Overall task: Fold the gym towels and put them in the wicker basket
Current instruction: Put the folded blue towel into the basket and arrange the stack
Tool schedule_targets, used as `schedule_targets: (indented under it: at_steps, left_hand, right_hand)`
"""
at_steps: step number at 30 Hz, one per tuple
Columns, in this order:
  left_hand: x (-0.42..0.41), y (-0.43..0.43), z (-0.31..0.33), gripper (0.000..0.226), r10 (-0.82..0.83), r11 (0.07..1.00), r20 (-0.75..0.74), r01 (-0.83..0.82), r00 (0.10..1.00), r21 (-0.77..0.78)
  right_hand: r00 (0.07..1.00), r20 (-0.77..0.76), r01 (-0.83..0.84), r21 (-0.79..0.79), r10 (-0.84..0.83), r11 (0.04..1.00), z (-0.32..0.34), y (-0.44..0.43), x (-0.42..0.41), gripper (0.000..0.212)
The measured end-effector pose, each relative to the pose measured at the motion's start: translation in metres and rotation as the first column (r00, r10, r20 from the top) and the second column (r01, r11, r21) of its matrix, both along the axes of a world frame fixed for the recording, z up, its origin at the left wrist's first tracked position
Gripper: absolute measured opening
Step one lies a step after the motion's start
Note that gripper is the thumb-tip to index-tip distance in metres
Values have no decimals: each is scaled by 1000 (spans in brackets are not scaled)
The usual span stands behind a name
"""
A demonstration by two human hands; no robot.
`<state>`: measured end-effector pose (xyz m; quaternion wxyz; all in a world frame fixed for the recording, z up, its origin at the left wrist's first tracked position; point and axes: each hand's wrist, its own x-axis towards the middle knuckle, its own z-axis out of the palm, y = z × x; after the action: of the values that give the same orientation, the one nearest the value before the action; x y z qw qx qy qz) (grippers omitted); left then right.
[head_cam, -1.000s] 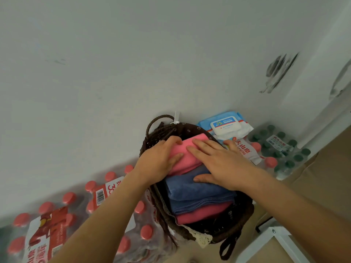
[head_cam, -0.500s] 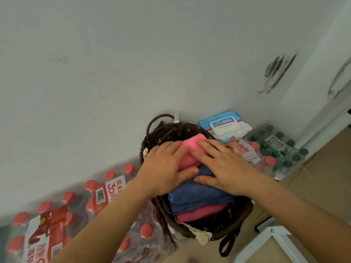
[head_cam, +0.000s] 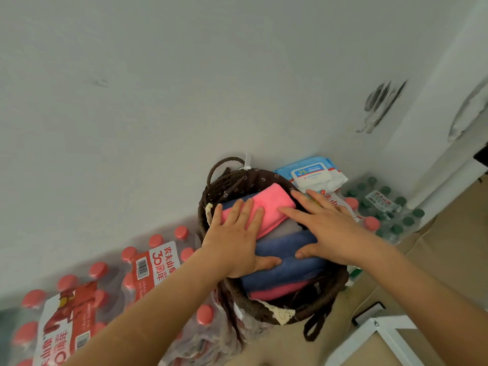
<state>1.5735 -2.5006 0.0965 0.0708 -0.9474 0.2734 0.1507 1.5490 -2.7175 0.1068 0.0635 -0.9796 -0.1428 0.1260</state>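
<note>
Gym towels are sitting folded in the wicker basket [head_cam: 320,294], which is standing on the floor against the white wall [head_cam: 158,101]. The pink towel [head_cam: 266,207] is lying on top at the far side, a blue towel [head_cam: 287,262] is lying nearer, and another pink towel [head_cam: 277,290] is showing beneath it. The left hand [head_cam: 237,244] is pressing flat on the pink towel's near end, its grip wide with fingers spread and thumb resting on the blue towel. The right hand [head_cam: 327,228] is likewise lying open, fingers on the pink towel, thumb on the blue one. Packs of red-capped bottles [head_cam: 148,265] are standing left of the basket; a wipes packet [head_cam: 311,173] and green-capped bottles [head_cam: 388,210] are lying to its right.
</note>
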Motion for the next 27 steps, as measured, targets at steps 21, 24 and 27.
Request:
schedule_targets:
  at_steps: [21,24,27]
  left_hand:
    - [-30,14,-6,81,20,996,167,-5,986,-86]
    - [-29,14,-3,81,18,993,119,-4,993,-122]
    - [-32,18,2,75,-7,976,119,33,993,-217]
  right_hand:
    - [754,-49,550,592,-655,589,-34,17,1,17]
    - [814,-17,427,695,-581,578,-25,13,-11,26]
    - [905,204,165,641,-374,749,-9,7,-31,39]
